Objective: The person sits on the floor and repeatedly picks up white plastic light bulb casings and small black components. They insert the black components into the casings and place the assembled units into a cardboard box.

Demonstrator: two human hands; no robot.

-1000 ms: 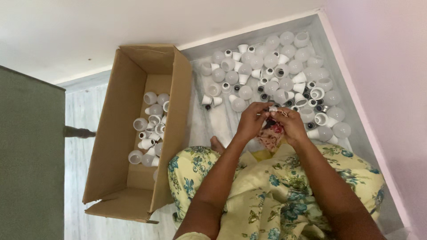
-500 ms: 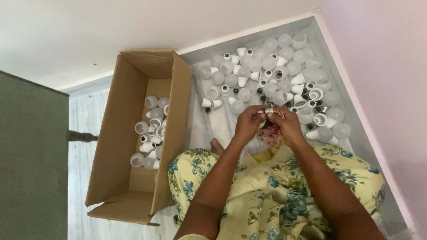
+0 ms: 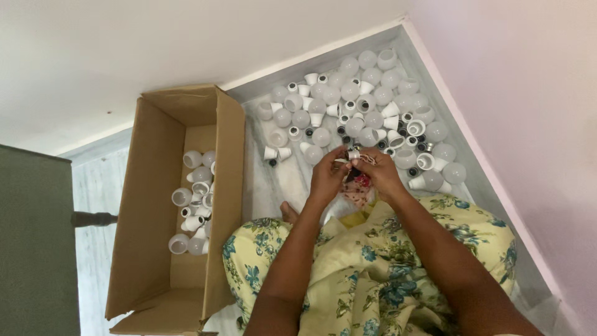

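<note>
Left hand [image 3: 328, 177] and right hand [image 3: 379, 175] together pinched a small white bulb part [image 3: 354, 155]; it looked light, rigid, brittle, best gripped by its rim

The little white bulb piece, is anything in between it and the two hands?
Nothing visible. The left hand and right hand meet on the small white bulb piece, fingertips touching it from both sides. The loose bulb parts lie on the floor beyond the hands.
</note>
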